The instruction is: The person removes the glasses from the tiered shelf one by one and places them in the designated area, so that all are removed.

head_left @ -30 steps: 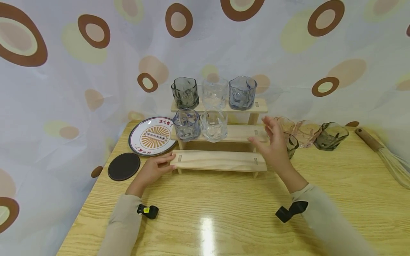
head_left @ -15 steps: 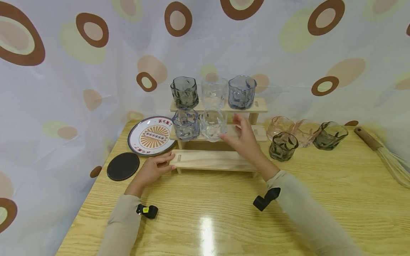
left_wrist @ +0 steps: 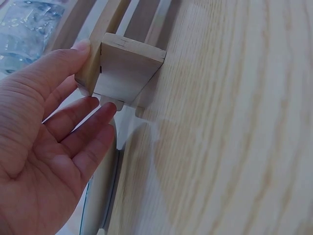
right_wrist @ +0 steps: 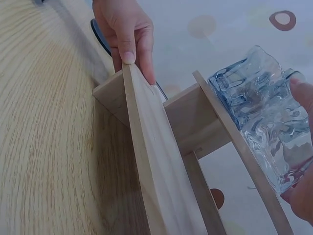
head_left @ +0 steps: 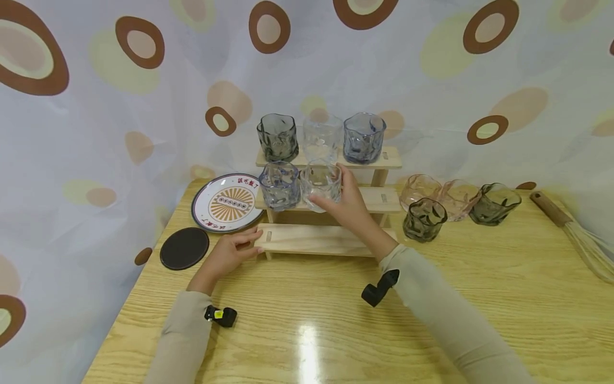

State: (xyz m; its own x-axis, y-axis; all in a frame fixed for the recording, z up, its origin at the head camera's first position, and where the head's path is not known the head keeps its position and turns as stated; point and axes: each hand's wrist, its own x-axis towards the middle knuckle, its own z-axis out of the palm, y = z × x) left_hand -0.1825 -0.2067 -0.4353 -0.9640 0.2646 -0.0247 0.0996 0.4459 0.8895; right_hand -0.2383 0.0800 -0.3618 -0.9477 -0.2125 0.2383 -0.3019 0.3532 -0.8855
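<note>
On the middle shelf (head_left: 371,198), near its front edge, we see the right hand (head_left: 349,205) half-closed round the clear glass (head_left: 320,180), the left hand (head_left: 231,252) pinching the bottom shelf (head_left: 312,240) at left; sideways drift could knock the adjacent blue glass (head_left: 280,186).

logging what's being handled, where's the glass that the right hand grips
In the head view, the clear glass stands on the middle wooden shelf, just right of the blue-tinted glass, with the right hand gripping its right side.
</note>
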